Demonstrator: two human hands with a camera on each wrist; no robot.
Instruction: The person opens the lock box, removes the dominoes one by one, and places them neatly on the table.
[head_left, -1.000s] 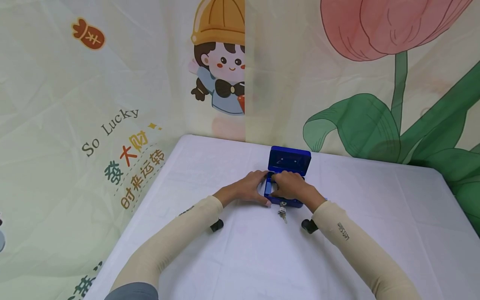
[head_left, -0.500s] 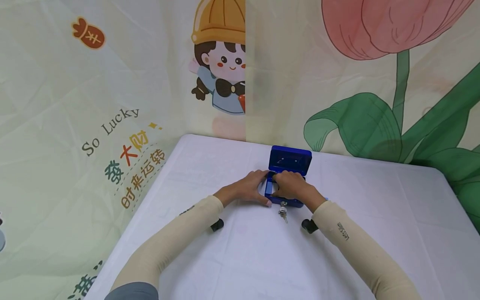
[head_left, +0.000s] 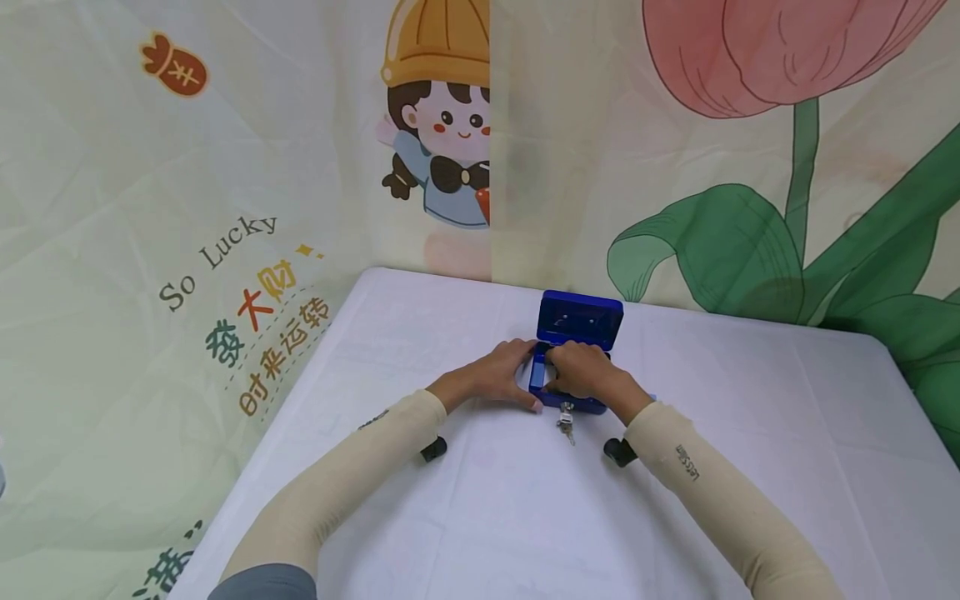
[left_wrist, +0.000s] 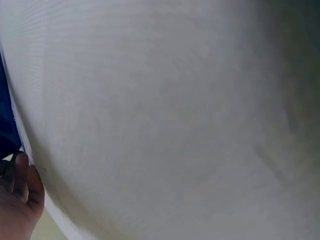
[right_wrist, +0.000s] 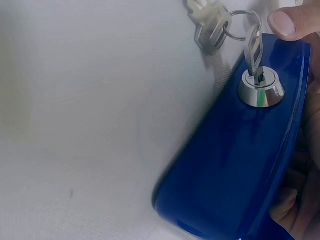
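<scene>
A small blue cash box (head_left: 579, 318) stands on the white-covered table with its lid raised at the back. A key sits in the silver lock (right_wrist: 261, 87) on its front, and more keys (right_wrist: 212, 27) hang from the ring. My left hand (head_left: 501, 372) grips the box's left end, thumb at the front corner and fingers toward the back corner. My right hand (head_left: 581, 369) reaches down into the box from the right, its fingers bent below the rim. The right wrist view shows curled fingertips (right_wrist: 285, 202) behind the front wall; I cannot tell what they hold.
A white cloth (head_left: 480, 517) covers the table. Black wrist cameras (head_left: 433, 451) jut from under both sleeves. A small light blue thing (head_left: 653, 398) shows beside the right wrist. Printed curtains (head_left: 555, 167) hang right behind the table's far edge.
</scene>
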